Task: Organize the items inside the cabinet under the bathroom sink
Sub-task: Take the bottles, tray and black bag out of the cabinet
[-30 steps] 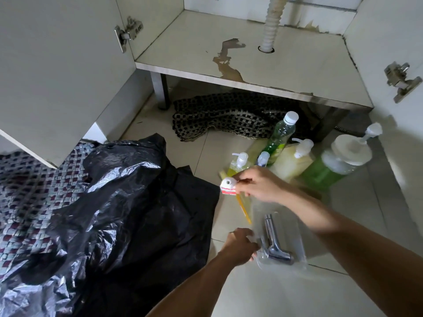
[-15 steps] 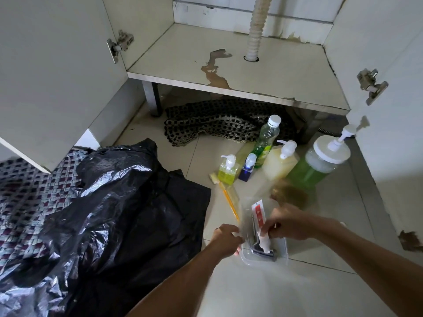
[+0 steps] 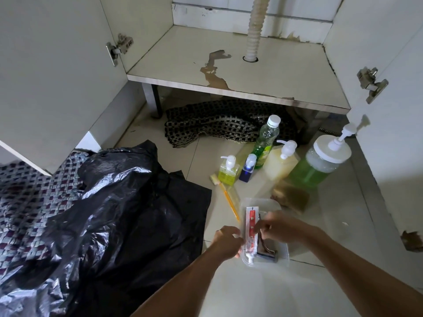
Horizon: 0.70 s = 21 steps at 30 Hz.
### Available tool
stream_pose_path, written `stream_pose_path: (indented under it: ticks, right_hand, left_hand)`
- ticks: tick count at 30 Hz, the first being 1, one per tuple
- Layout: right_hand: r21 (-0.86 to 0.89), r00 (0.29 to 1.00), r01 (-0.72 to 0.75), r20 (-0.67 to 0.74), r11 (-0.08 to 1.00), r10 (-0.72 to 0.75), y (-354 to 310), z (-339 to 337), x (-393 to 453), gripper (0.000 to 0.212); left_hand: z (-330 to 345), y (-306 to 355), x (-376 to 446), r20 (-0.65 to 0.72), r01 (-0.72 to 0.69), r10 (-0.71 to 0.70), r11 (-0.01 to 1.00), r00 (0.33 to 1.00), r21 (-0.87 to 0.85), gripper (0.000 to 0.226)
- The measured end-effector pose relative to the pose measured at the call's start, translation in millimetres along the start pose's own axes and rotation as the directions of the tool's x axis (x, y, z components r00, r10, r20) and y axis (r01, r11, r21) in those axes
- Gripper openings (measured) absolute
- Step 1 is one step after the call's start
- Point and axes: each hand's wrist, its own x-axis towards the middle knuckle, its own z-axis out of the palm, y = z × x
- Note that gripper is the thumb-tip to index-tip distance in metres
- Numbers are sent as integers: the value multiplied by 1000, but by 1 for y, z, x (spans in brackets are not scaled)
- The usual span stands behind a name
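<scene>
A clear plastic container [image 3: 284, 254] sits on the floor tiles in front of the open cabinet. Inside it lie a red and white toothpaste tube [image 3: 250, 232] and a dark metal sprayer head [image 3: 267, 251]. My left hand [image 3: 226, 242] grips the container's left edge. My right hand [image 3: 280, 227] hovers over the container, its blurred fingertips at the tube's right side; I cannot tell whether they pinch it. The stained cabinet shelf [image 3: 286, 74] holds nothing.
Behind the container stand a small yellow pump bottle [image 3: 226, 173], a blue bottle [image 3: 247, 170], a green capped bottle [image 3: 266, 143], a pale pump bottle [image 3: 280, 164] and a large green pump jar [image 3: 319, 165]. An orange toothbrush [image 3: 231, 203], a brown sponge [image 3: 291, 196], a black bag [image 3: 114, 213], the drain hose [image 3: 254, 30].
My right hand brought the toothpaste tube down from near the bottles and laid it in the container. My left hand stayed at the container's edge.
</scene>
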Motion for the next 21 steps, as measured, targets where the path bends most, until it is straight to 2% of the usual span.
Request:
stream_pose_path:
  ticks: [2,5,8,10,12,14,18,21]
  right_hand:
    - [-3,996,-43,-75,999,43,2,-13,12,17]
    - [23,948,-58,-312,998,62,-9,-22,35,16]
    - [-71,905,-122,-417,990,82,-37,-14,65,17]
    - [-176,908,-210,-400,962,125,-57,-10,82,17]
    - [-304,925,-240,-361,922,121,-72,-7,96,21]
    - [-353,934,-256,-329,900,136,-80,-5,106,25]
    - [-307,930,-297,-308,904,201,-82,1,122,28]
    - [-120,924,-280,-302,952,234,-85,2,127,24]
  left_hand:
    - [0,0,2,10,-5,5,1000,1000,22,36]
    - [-1,-1,2,6,-39,39,995,999,92,35]
    - [-1,-4,3,6,-39,39,998,999,57,36]
    - [1,-5,3,8,-33,33,999,999,36,37]
    - [3,-9,5,12,-24,24,1000,1000,10,38]
    - [4,-11,6,16,-20,20,1000,1000,-14,36]
    - [4,-13,7,10,-34,34,999,999,-2,36]
    - [3,-13,7,21,-54,54,998,998,17,34]
